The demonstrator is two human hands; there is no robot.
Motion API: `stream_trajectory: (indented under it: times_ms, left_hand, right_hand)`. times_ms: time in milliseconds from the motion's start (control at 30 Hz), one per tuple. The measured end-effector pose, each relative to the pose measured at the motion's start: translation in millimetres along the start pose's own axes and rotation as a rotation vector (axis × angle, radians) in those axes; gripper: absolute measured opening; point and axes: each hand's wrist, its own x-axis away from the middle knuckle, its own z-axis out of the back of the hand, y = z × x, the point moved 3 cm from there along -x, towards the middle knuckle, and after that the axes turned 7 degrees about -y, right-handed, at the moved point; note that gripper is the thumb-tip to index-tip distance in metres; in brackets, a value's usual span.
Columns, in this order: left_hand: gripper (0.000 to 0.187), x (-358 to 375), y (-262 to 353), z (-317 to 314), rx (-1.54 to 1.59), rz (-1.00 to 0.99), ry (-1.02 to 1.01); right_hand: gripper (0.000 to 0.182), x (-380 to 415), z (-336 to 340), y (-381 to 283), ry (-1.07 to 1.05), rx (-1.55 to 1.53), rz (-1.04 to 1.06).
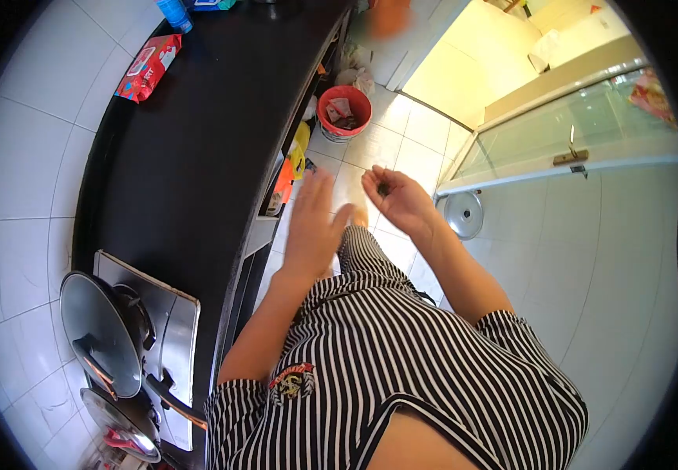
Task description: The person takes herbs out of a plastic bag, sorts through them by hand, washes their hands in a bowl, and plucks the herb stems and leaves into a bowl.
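Observation:
My left hand [313, 227] is raised in front of the striped shirt, beside the edge of the black counter. Its fingers are stretched out, slightly blurred, with nothing in them. To its right, my right hand [398, 200] is turned palm up with its fingers curled inward. A small dark thing [384, 189] lies within those curled fingers, too small to name. The two hands are apart. Beyond them on the tiled floor stands a red bin [365, 106] with some waste in it.
The black counter [198, 141] runs along the left, bearing a red packet [149, 69] and a gas stove [178, 337] with lidded pans [104, 333]. Below it are open shelves with bags. A glass door [566, 141] stands at the right, near a round floor drain [463, 215].

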Motion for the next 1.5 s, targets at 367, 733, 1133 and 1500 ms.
stream_trajectory:
  times_ms: [367, 733, 1133, 1500]
  left_hand:
    - [0.036, 85, -65, 51, -0.091, 0.963, 0.322]
    - [0.037, 172, 20, -63, -0.012, 1.26, 0.794]
    - [0.034, 351, 114, -245, -0.001, 1.731, 1.464]
    - [0.032, 532, 207, -301, 0.018, 1.87, 1.81]
  right_hand:
    - [0.057, -316, 78, -181, 0.227, 0.283, 0.033]
    - [0.01, -401, 159, -57, -0.188, 1.519, -0.435]
    - [0.02, -35, 24, 325, -1.272, 1.791, -1.212]
    - [0.017, 236, 106, 479, -1.392, 1.719, -1.557]
